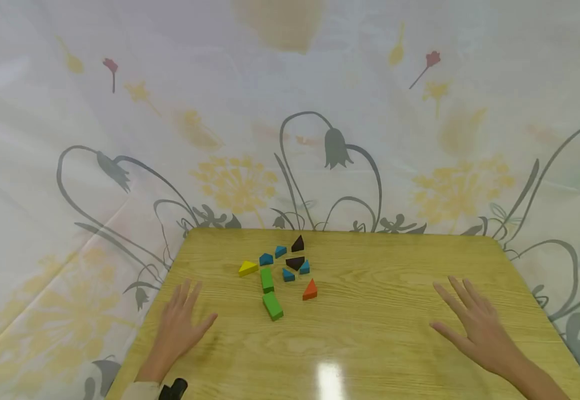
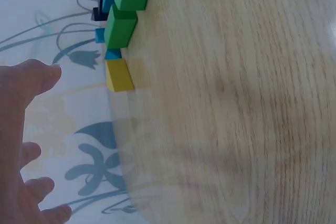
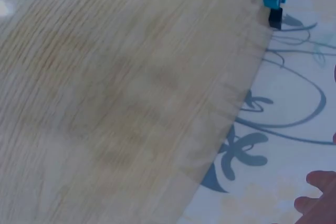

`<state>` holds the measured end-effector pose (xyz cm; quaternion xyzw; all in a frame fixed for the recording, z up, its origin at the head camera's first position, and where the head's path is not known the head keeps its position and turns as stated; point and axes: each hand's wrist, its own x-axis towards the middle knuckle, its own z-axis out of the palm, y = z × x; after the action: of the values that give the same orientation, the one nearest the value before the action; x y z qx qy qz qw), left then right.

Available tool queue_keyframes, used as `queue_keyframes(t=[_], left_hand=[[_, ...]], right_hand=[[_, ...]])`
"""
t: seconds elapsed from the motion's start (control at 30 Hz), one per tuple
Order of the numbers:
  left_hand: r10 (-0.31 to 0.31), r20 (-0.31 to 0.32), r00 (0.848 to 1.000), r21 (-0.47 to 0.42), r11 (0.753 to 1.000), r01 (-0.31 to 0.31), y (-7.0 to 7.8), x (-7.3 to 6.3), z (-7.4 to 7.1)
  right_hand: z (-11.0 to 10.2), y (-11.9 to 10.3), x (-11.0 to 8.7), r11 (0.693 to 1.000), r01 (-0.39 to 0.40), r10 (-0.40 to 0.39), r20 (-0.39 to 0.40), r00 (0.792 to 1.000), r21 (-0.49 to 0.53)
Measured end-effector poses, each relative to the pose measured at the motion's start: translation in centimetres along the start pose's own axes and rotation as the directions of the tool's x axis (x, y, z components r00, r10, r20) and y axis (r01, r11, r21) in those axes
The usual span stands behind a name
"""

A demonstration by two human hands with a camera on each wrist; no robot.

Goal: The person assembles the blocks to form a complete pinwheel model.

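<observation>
Small coloured blocks lie grouped left of the table's middle in the head view. Two green blocks (image 1: 272, 306) are nearest the person, with a yellow triangular block (image 1: 248, 268) to their left. A red triangular block (image 1: 310, 289) lies to the right. Several small blue blocks (image 1: 288, 275) and two black blocks (image 1: 295, 263) sit farther back. My left hand (image 1: 177, 325), fingers spread, is over the table left of the green blocks and holds nothing. Far to the right of the group, my right hand (image 1: 480, 330) is likewise spread and holds nothing.
The wooden table (image 1: 370, 316) ends at a back edge against a hanging cloth (image 1: 250, 111) printed with flowers, which also runs down both sides. A black band (image 1: 173, 389) is on the left wrist. Light glares off the table front.
</observation>
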<state>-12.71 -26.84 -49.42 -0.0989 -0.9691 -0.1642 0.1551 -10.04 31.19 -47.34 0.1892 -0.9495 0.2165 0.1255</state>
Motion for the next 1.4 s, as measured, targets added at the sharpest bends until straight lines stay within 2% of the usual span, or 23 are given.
queue_keyframes(t=[0.17, 0.33, 0.47, 0.63, 0.77, 0.9, 1.07, 1.13, 1.3, 1.4], left_hand=[[0.014, 0.028, 0.999, -0.115, 0.993, -0.011, -0.1, 1.2, 0.7], [-0.015, 0.087, 0.996, -0.236, 0.971, 0.035, 0.4, 2.2, 1.6], [-0.01, 0.103, 0.995, -0.321, 0.946, 0.043, 0.8, 3.0, 2.8], [0.004, 0.079, 0.997, -0.432, 0.902, 0.03, 1.4, 4.0, 4.1], [-0.004, 0.091, 0.996, -0.497, 0.867, 0.048, 1.8, 5.0, 4.8], [-0.016, 0.125, 0.992, -0.572, 0.816, 0.085, 2.1, 6.2, 5.6], [-0.002, 0.148, 0.989, -0.656, 0.748, 0.1, 2.1, 7.3, 6.6], [0.008, 0.172, 0.985, -0.686, 0.719, 0.114, 2.7, 7.6, 6.3], [-0.002, 0.244, 0.97, -0.71, 0.68, 0.181, 3.1, 8.3, 7.4], [0.006, 0.267, 0.964, -0.72, 0.666, 0.196, 2.7, 8.9, 8.8]], right_hand=[[0.5, -1.2, 2.1, 0.995, 0.053, -0.052, -0.019, 0.998, 0.079], [1.5, -2.3, 3.5, 0.982, 0.064, -0.063, -0.014, 0.998, 0.178], [2.6, -3.3, 4.5, 0.967, 0.084, -0.082, -0.018, 0.996, 0.242], [4.3, -5.0, 5.9, 0.94, 0.151, -0.151, -0.022, 0.988, 0.307], [5.7, -6.5, 7.3, 0.914, 0.169, -0.178, -0.012, 0.984, 0.369], [7.3, -7.8, 8.8, 0.868, 0.171, -0.19, -0.006, 0.982, 0.467], [9.5, -8.9, 9.9, 0.801, 0.152, -0.196, 0.015, 0.98, 0.579], [10.1, -9.6, 10.1, 0.77, 0.122, -0.187, 0.039, 0.982, 0.627], [11.8, -10.9, 10.8, 0.679, 0.063, -0.185, 0.087, 0.979, 0.731], [13.9, -10.8, 11.4, 0.635, 0.038, -0.205, 0.121, 0.971, 0.772]])
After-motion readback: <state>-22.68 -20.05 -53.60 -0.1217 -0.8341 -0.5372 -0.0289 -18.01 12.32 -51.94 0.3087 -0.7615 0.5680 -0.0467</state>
